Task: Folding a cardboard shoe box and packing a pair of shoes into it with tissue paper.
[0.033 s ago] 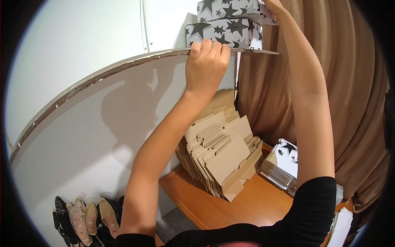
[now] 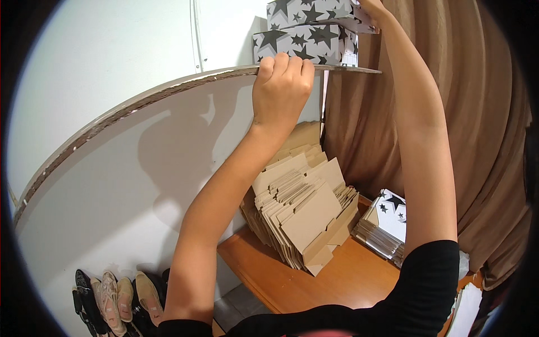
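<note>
My left hand is closed over the front edge of a wall shelf, its fingers curled onto the top. Just behind those fingers, a white box with black and grey stars stands on the shelf. A second star-patterned box lies on top of it, cut off by the upper edge of the picture. My right hand reaches up to the right end of this upper box and grips it there, with most of its fingers out of the picture or hidden.
Below the shelf, flat brown cardboard pieces lean in a stack on an orange-brown wooden table. Beside them lies a pile of flattened star-patterned boxes. A brown curtain hangs at right; several shoes are at lower left.
The upper box has shifted very slightly to the left, with my right hand at its end. My left hand stays on the shelf edge.
</note>
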Demonstrator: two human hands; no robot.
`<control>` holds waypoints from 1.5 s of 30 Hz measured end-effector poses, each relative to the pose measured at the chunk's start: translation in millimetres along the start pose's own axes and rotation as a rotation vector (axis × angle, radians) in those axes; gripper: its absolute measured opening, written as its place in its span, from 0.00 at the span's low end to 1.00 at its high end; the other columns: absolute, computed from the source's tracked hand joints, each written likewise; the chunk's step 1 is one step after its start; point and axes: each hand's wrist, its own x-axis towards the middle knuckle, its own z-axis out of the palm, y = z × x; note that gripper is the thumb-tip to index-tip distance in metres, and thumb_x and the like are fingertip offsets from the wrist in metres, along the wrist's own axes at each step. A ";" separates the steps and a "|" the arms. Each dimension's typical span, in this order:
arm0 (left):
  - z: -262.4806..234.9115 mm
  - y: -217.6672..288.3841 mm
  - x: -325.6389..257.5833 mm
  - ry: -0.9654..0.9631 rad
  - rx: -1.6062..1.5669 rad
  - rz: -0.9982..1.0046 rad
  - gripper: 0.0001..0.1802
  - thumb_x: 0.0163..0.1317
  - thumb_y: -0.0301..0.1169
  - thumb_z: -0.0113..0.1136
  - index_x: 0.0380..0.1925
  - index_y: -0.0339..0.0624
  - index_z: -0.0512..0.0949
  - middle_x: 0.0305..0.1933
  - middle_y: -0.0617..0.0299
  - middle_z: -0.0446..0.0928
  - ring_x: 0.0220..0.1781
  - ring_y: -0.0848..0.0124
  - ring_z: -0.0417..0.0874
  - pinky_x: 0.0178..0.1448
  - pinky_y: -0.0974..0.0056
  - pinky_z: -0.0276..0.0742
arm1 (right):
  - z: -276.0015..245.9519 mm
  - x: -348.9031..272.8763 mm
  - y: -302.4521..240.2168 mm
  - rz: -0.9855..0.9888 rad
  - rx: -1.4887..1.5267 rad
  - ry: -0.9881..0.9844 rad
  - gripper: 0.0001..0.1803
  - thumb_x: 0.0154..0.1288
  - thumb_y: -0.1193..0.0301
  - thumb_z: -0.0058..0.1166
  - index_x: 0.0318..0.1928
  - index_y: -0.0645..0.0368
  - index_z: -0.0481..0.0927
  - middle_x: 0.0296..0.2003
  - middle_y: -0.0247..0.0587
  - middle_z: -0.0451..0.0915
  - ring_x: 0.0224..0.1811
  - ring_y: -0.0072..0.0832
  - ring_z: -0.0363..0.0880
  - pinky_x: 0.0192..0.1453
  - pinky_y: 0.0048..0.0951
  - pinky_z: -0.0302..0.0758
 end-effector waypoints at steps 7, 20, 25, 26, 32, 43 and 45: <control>-0.8 1.6 2.0 0.014 -0.011 -0.010 0.08 0.46 0.29 0.60 0.28 0.56 0.81 0.25 0.78 0.75 0.32 0.79 0.72 0.46 0.69 0.57 | 29.3 8.7 34.8 0.090 -0.062 0.119 0.48 0.41 0.50 0.66 0.60 0.63 0.62 0.49 0.51 0.72 0.46 0.36 0.75 0.46 0.35 0.73; 7.5 1.4 3.7 0.184 -0.095 -0.020 0.09 0.37 0.24 0.58 0.11 0.52 0.70 0.16 0.70 0.66 0.28 0.74 0.69 0.45 0.69 0.58 | 39.9 -1.0 41.7 0.182 -0.183 0.107 0.64 0.40 0.39 0.61 0.68 0.61 0.41 0.67 0.59 0.49 0.69 0.48 0.49 0.69 0.45 0.54; -3.8 -4.4 -0.3 -0.025 -0.006 -0.017 0.10 0.47 0.28 0.58 0.29 0.56 0.82 0.27 0.79 0.77 0.32 0.79 0.73 0.46 0.69 0.58 | 49.2 -54.6 20.0 0.306 0.015 -0.040 0.69 0.37 0.43 0.66 0.67 0.62 0.33 0.61 0.63 0.56 0.63 0.47 0.59 0.65 0.44 0.60; -4.2 -3.8 0.5 -0.022 -0.002 -0.019 0.10 0.47 0.28 0.58 0.29 0.57 0.82 0.27 0.79 0.77 0.32 0.79 0.73 0.46 0.69 0.58 | 49.0 -63.6 16.7 0.264 -0.033 -0.059 0.70 0.36 0.44 0.68 0.67 0.63 0.33 0.61 0.62 0.56 0.63 0.46 0.58 0.65 0.43 0.59; -4.1 0.8 1.2 -0.022 -0.039 -0.033 0.10 0.48 0.28 0.57 0.30 0.56 0.82 0.28 0.79 0.77 0.33 0.78 0.73 0.46 0.69 0.58 | 52.6 -66.6 85.4 0.173 -0.169 -0.072 0.70 0.33 0.48 0.72 0.65 0.67 0.35 0.54 0.62 0.63 0.57 0.42 0.67 0.57 0.44 0.68; -3.9 -1.8 0.1 -0.022 -0.026 -0.013 0.10 0.48 0.27 0.58 0.30 0.56 0.81 0.27 0.78 0.76 0.33 0.78 0.73 0.47 0.68 0.58 | 48.6 -72.3 93.0 0.117 -0.032 -0.108 0.72 0.34 0.47 0.69 0.66 0.70 0.30 0.59 0.68 0.57 0.62 0.47 0.60 0.63 0.45 0.60; -4.7 0.2 2.1 -0.022 -0.030 -0.011 0.10 0.48 0.27 0.58 0.30 0.56 0.81 0.27 0.78 0.76 0.33 0.78 0.73 0.47 0.68 0.58 | 46.4 -67.1 95.4 0.139 -0.081 -0.091 0.73 0.34 0.47 0.69 0.66 0.70 0.30 0.58 0.67 0.58 0.62 0.47 0.62 0.62 0.43 0.61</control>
